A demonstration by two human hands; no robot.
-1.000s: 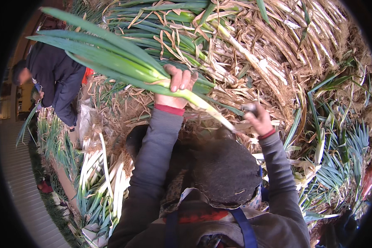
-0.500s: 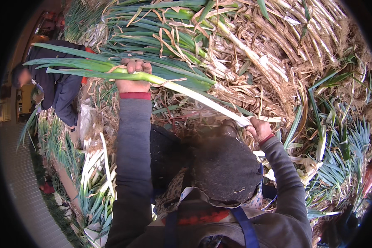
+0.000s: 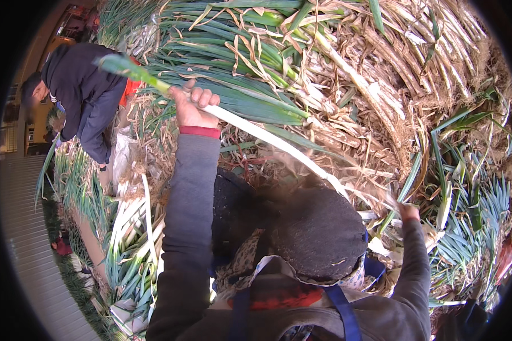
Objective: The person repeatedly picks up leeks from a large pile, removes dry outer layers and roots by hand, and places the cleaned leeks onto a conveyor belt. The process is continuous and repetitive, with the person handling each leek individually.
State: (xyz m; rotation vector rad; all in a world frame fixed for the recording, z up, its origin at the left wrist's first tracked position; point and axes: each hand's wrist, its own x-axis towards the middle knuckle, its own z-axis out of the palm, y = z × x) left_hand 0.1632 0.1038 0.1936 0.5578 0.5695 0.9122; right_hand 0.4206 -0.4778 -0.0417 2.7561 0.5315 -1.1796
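A long green onion stretches slantwise in front of me, green leaves to the upper left and white stalk down to the right. My left hand is closed around it where the green meets the white. Off to the right, my right hand is closed, slightly smeared by motion. A thin, pale outer leaf strip runs from the stalk's lower end to that hand. My fingers there are partly hidden.
A large heap of untrimmed green onions with dry leaves and roots lies beyond my hands. Peeled white stalks are piled at the left. Another person bends over at the far left. Cut green leaves litter the right side.
My right hand has moved right and down, away from the stalk's end, drawing out the leaf strip. My left hand's grip now sits at the white part, and the leaves' tip has swung right.
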